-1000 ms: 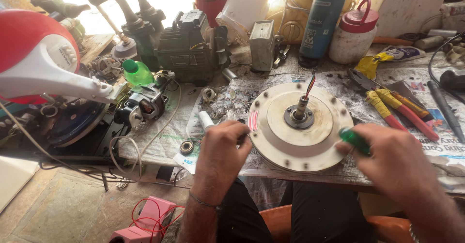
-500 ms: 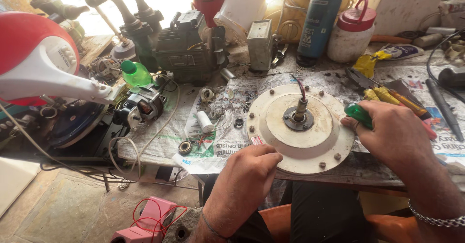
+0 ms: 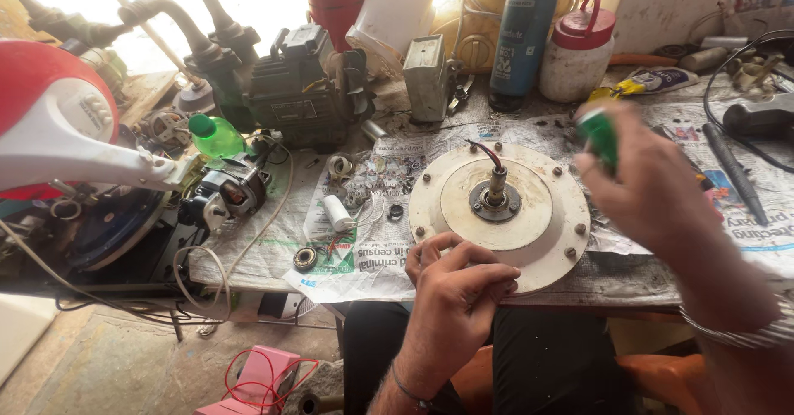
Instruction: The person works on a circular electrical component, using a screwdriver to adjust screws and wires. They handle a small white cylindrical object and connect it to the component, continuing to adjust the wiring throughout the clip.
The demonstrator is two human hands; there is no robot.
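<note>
Newspapered bench (image 3: 347, 254): fingers (image 3: 600, 167) seemingly pinch green handle (image 3: 599, 136).

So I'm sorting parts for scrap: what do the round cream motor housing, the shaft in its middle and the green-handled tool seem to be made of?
The round cream motor housing looks like painted metal: matt, scuffed, with bolt heads round its rim. The central shaft appears to be bare, dull steel. The green handle in the right hand looks like glossy plastic, though it is blurred. The left hand rests at the housing's near edge.
</note>
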